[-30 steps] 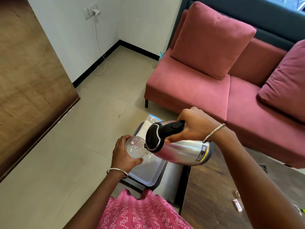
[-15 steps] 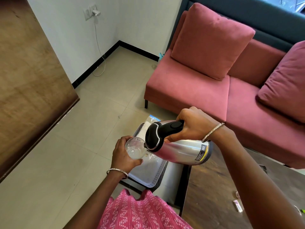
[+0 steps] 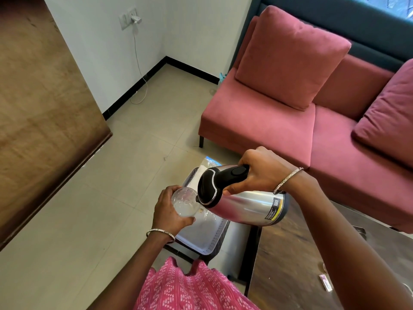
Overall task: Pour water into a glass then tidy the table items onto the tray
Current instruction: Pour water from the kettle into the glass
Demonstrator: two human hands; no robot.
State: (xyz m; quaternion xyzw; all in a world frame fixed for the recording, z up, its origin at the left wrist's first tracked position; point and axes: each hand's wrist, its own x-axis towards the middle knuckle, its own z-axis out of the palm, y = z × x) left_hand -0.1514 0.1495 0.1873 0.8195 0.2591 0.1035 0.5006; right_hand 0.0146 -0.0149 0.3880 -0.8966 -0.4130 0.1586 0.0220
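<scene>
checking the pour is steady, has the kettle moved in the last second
No. The kettle keeps the same place and tilt against the tray below it, with its spout at the glass.

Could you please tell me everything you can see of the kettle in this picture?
The kettle has a shiny steel body, a black lid and handle, a black base ring and a label with a yellow strip near the base. It is tipped almost on its side, held in the air over the tray. The right hand grips its handle; its spout meets the rim of the glass that the left hand holds.
</scene>
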